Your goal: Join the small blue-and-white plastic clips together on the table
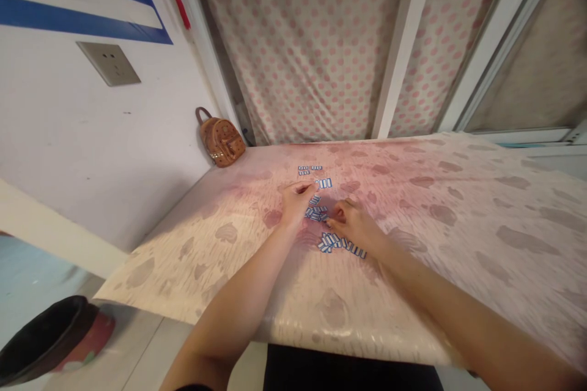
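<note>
many small blue-and-white tiles [328, 229] litter the blotchy pink-cream covered worktop [458, 226] by a dotted curtain [312, 43]; left hand [297, 200] pinches one, right hand [353, 225] curls, grip unclear.

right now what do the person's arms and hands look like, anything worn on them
Both arms are bare up to the frame's lower edge, with no sleeves visible. The left hand and right hand wear no gloves; no watch or bracelet shows at the wrists. Rings are too small to tell.

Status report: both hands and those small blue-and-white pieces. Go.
Left hand fingertips down beside a short row of pieces. Right hand on the loose pile, grip unclear. Small brown backpack far off, nothing obstructing.
</note>
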The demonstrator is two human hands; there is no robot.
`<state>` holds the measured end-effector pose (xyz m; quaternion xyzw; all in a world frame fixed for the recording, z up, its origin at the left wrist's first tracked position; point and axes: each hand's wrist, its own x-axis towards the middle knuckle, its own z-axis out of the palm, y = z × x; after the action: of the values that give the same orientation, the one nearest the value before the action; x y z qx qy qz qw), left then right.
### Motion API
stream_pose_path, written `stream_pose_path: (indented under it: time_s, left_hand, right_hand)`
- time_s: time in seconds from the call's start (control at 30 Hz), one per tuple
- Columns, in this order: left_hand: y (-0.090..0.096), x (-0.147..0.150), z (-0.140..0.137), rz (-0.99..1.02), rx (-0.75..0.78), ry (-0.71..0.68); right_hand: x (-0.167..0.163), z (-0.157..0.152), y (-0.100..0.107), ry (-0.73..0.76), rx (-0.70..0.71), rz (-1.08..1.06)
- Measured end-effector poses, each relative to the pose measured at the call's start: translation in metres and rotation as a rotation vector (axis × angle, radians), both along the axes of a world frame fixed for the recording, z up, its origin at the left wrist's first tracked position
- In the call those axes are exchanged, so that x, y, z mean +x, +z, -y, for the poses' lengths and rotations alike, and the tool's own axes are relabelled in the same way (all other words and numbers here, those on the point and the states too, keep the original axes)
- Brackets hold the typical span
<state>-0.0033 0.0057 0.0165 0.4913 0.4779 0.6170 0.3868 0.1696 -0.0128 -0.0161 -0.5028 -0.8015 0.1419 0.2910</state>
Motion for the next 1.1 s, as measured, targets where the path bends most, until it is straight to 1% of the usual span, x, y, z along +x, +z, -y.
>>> stream_pose_path:
  time_s: [0.13,0.27,0.37,0.47,0.63,0.73,0.83,0.9,0.97,1.07,1.1]
  left_hand:
    - [0.001,0.0,-0.001,0.008,0.011,0.005]
    - [0.0,0.001,-0.002,0.027,0.014,0.006]
    - [-0.003,0.0,-0.003,0.028,0.015,0.007]
    - [-0.004,-0.001,-0.003,0.002,0.017,-0.001]
    - [-0.005,0.0,-0.001,-0.022,0.015,-0.025]
    - [-0.005,0.002,0.0,-0.01,-0.001,-0.041]
    - [-0.007,0.006,0.001,-0.021,-0.015,-0.033]
    - [-0.009,0.007,0.001,-0.044,-0.017,-0.032]
    - [-0.011,0.009,0.002,-0.069,-0.012,-0.034]
    - [-0.014,0.01,0.002,-0.083,-0.014,-0.035]
    - [-0.014,0.011,0.003,-0.081,-0.017,-0.035]
  right_hand:
    - [-0.01,0.004,0.004,0.008,0.033,0.145]
    - [-0.01,0.004,0.004,0.049,0.049,0.109]
    - [-0.007,0.004,0.003,0.071,0.101,-0.014]
    - [-0.001,0.004,0.009,0.031,0.138,-0.168]
    - [0.009,0.003,0.022,-0.048,0.104,-0.385]
    - [0.011,0.0,0.023,-0.062,0.044,-0.547]
    - [0.011,-0.002,0.022,-0.055,-0.079,-0.779]
    - [0.011,-0.003,0.022,-0.051,-0.134,-0.863]
    - [0.013,-0.003,0.025,-0.065,-0.108,-0.846]
    - [0.017,0.0,0.03,-0.112,-0.005,-0.726]
    - [0.018,0.0,0.032,-0.124,0.007,-0.699]
